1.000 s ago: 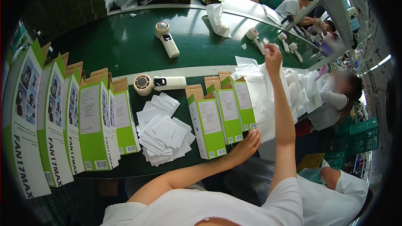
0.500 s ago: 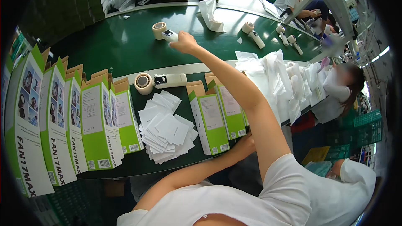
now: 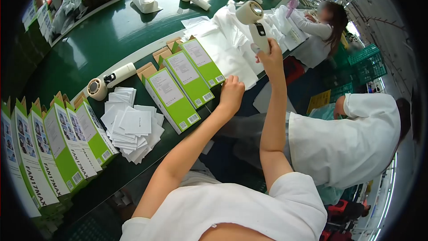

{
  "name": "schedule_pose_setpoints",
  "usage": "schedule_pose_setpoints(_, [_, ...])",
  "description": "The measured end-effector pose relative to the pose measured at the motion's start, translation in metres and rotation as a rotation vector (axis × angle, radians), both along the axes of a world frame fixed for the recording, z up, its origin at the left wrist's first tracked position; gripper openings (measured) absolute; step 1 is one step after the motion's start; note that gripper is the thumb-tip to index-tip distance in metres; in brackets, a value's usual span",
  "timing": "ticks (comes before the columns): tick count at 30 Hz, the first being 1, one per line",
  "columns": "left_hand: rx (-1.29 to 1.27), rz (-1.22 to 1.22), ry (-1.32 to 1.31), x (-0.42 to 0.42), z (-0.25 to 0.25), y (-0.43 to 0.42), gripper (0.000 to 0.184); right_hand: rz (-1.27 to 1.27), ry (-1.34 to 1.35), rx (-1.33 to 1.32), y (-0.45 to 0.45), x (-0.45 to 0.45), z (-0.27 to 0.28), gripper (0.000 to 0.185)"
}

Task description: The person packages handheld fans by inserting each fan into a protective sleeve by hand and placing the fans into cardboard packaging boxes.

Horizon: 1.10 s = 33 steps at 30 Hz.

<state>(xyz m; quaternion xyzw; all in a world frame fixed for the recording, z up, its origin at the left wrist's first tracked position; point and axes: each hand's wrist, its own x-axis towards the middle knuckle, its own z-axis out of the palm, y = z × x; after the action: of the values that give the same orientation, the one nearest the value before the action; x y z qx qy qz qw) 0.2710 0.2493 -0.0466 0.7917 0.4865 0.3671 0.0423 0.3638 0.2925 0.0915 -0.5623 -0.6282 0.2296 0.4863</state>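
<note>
Our right hand [image 3: 273, 58] grasps the fan [image 3: 257, 30] by its handle over the bags [image 3: 229, 58]; our left hand [image 3: 232, 94] curls beside them, grasp unclear. Best we hold firmly, head clear of the bags.

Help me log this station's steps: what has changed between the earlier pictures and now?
The right hand has taken hold of a cream fan that lay on the green surface, lifted it and carried it rightward. The view has turned too. The left hand stays by the three boxes; the paper pile and the second fan near it lie as before.
</note>
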Motion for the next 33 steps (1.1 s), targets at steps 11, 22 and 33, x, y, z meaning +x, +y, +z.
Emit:
schedule_pose_setpoints(11, [-0.072,-0.048,-0.108,-0.001,0.015,0.002,0.007,-0.338,0.183,-0.196,-0.154,0.031,-0.086,0.037])
schedule_pose_setpoints(22, [-0.273,-0.102,-0.208,-0.005,0.016,0.009,0.006,-0.392,0.24,-0.199,-0.185,0.02,-0.113,0.039])
schedule_pose_setpoints(33, [-0.289,-0.193,-0.298,-0.01,0.007,0.017,0.009,-0.37,0.25,-0.186,-0.185,0.016,-0.119,0.04])
